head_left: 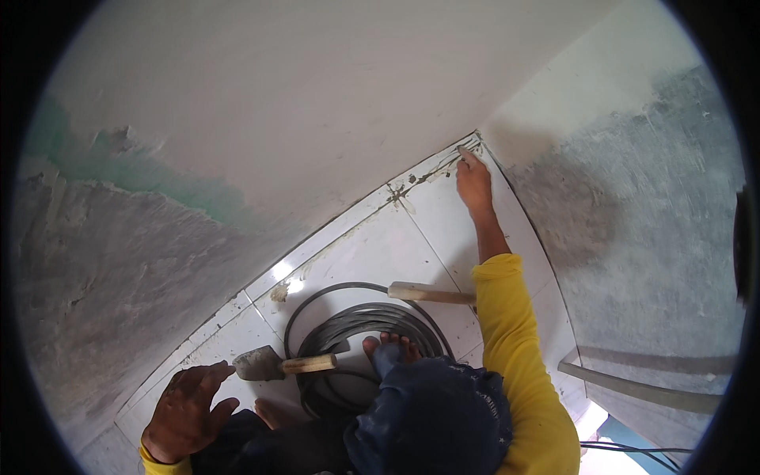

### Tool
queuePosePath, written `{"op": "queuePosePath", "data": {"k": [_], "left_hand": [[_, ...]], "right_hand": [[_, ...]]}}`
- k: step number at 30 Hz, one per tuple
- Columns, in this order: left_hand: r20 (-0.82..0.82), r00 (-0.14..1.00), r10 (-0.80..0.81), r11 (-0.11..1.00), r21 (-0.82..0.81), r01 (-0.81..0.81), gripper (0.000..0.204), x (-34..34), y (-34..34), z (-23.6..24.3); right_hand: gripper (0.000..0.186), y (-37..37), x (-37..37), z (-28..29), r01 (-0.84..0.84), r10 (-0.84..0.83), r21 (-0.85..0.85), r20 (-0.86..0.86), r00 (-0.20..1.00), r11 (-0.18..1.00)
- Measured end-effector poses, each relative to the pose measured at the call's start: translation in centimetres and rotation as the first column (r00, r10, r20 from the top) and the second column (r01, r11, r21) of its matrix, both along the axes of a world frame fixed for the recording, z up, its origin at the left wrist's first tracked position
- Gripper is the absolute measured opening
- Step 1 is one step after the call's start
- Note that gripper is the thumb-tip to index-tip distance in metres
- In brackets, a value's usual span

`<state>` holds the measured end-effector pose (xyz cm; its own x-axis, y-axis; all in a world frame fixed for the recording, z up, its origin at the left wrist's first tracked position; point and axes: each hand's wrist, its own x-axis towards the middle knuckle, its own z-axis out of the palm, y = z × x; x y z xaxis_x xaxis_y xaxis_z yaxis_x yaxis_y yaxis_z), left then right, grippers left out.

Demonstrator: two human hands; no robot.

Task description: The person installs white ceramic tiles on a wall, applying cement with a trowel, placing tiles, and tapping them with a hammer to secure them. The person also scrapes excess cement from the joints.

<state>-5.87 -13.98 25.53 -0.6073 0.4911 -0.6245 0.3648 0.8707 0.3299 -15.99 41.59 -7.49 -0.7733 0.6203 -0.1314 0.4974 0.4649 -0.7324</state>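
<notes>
White tile forms the narrow strip (317, 246) along the foot of the long wall (317, 103), and grey paste (416, 178) is smeared over its joint toward the corner, right of centre in the upper frame. Our right hand (475, 184) reaches there, index finger stretched onto the strip and the others folded, probably because one fingertip suits so tight a place; whether it pinches anything, we cannot tell. Nearer us, a wooden handle (427, 294) lies on the floor tiles (364, 253), its right end hidden by our yellow sleeve (511, 324). At lower left our left hand (190, 408) is bare and loosely spread, perhaps for balance; its fingertips come right by the blade of a trowel (260, 364), touching or not we cannot say. That tool lies with its grip toward the dark coil (340, 321), seemingly laid within easy reach. Our foot (388, 348) shows against the coil, likely because room is short between the walls.
</notes>
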Motion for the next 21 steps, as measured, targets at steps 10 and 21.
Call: {"op": "queuePosePath", "data": {"k": [10, 21], "left_hand": [[-0.011, 1.0, 0.027, 1.0, 0.005, -0.027, 0.056, 0.0, -0.2, -0.1], [-0.005, 1.0, 0.023, 1.0, -0.015, -0.024, 0.056, 0.0, -0.7, 0.1]], "right_hand": [[0.047, -1.2, 0.0, 0.4, -0.236, 0.208, 0.249, 0.135, 0.969, 0.939], [0.049, -0.5, 1.7, -1.3, -0.206, 0.2, 0.065, 0.085, 0.976, 0.976]]}}
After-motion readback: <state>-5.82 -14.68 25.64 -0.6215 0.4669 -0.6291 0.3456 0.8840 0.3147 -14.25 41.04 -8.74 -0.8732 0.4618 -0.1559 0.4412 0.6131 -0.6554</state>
